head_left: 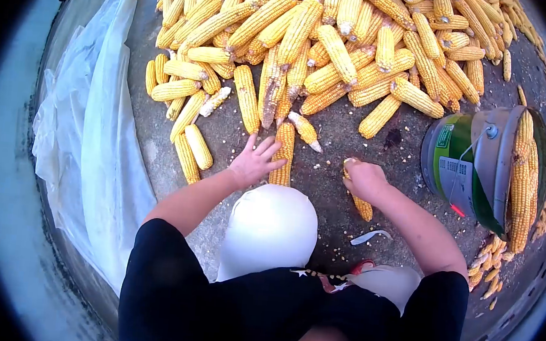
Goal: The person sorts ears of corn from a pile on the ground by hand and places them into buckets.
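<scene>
My left hand is open, its fingers spread over the ground at the near edge of the corn pile. Its fingertips reach the side of an upright-pointing ear of corn; whether they touch it I cannot tell. A short, partly bare ear lies just beyond. My right hand is closed round another ear of corn, whose yellow lower end sticks out below the fist and whose pale tip shows above it. The large heap of husked yellow ears spreads out beyond both hands.
On the right a green and grey bucket lies on its side, with ears of corn at its mouth. Translucent plastic sheeting covers the left. Loose kernels and a pale strip lie on the concrete near my knees.
</scene>
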### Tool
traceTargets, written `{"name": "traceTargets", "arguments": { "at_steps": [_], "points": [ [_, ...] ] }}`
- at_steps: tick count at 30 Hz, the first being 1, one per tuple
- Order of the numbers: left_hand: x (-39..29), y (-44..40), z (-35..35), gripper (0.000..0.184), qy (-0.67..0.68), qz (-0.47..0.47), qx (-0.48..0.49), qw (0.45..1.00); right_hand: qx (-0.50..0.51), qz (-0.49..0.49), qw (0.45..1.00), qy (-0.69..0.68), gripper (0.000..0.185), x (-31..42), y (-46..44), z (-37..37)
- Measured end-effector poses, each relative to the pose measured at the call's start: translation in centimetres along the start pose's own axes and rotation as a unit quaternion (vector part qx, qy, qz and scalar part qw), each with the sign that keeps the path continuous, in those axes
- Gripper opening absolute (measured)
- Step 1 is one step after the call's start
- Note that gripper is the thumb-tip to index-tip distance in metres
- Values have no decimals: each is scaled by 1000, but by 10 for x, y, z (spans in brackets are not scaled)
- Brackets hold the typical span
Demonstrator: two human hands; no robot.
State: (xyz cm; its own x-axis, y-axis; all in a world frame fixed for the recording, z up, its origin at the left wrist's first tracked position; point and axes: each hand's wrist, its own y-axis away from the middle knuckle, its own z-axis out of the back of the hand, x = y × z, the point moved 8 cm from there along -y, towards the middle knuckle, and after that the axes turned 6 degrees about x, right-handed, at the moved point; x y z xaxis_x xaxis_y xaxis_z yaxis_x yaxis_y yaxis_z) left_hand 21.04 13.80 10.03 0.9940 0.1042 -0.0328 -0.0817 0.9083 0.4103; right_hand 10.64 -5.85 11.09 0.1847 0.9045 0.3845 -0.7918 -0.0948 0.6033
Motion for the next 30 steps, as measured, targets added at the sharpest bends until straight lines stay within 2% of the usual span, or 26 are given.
{"name": "traceTargets", "arguments": {
  "at_steps": [1, 2, 4, 5, 6, 7, 8, 9, 10, 12, 14, 15, 16, 17, 18, 20, 22, 23, 24, 26, 28, 30],
  "points": [
    [-6, 0, -11, 49, 10, -28, -9, 1000, -4, -19, 997, 73, 32, 3, -25, 3],
    [-10, -1, -20, 50, 17, -45, -12, 999, 47, -91, 992, 78, 42, -2, -44, 9],
    [-14, -17, -32, 46, -17, -62, -29, 998, 141, -206, 967, 42, 65, -26, -57, -12],
    [-13, -23, -31, 42, 0, -79, -45, 996, 177, -229, 956, 37, 79, -38, -50, -31],
    [-16, -31, -28, 39, 21, -106, -69, 992, 215, -245, 945, 7, 85, -49, -38, -54],
    [-19, -40, -30, 38, 29, -100, -106, 989, 215, -244, 944, -44, 81, -64, -24, -84],
    [-20, -45, -30, 37, 36, -96, -145, 984, 118, -315, 938, -82, 75, -70, -6, -96],
    [-13, -42, -15, 47, 136, -79, -112, 981, 95, -350, 925, -111, 69, -73, 3, -108],
    [1, -28, 2, 57, 230, -7, -126, 965, 75, -372, 918, -118, 65, -68, 6, -106],
    [39, 16, 8, 57, 406, 148, -151, 889, 129, -268, 946, -127, 59, -53, -5, -109],
    [85, 85, -18, 54, 603, 302, -129, 727, 172, -173, 940, -239, 53, 4, -19, -68],
    [100, 126, -53, 48, 725, 353, -175, 565, 158, -121, 937, -288, 52, 37, -36, -38],
    [116, 168, -86, 43, 774, 422, -209, 423, 142, -70, 928, -336, 51, 72, -55, -14],
    [132, 203, -97, 44, 795, 437, -261, 330, 151, -44, 900, -407, 49, 100, -79, -3],
    [151, 232, -115, 44, 783, 454, -275, 324, 173, -21, 854, -491, 49, 134, -103, 10],
    [169, 258, -155, 46, 822, 408, -315, 242, 231, 44, 749, -620, 50, 185, -167, 0],
    [170, 257, -175, 46, 823, 392, -357, 204, 250, 53, 722, -644, 50, 230, -228, -23],
    [168, 248, -174, 49, 831, 360, -364, 219, 258, 49, 735, -625, 51, 246, -253, -37],
    [159, 245, -184, 48, 824, 394, -363, 185, 271, 35, 740, -615, 51, 262, -265, -55],
    [152, 226, -182, 47, 824, 375, -371, 207, 248, -28, 778, -577, 53, 280, -273, -61],
    [149, 209, -172, 47, 828, 353, -401, 169, 168, 37, 751, -637, 55, 274, -296, -83],
    [140, 197, -174, 52, 846, 333, -389, 151, 173, 16, 750, -638, 56, 260, -284, -70]
  ]
}}
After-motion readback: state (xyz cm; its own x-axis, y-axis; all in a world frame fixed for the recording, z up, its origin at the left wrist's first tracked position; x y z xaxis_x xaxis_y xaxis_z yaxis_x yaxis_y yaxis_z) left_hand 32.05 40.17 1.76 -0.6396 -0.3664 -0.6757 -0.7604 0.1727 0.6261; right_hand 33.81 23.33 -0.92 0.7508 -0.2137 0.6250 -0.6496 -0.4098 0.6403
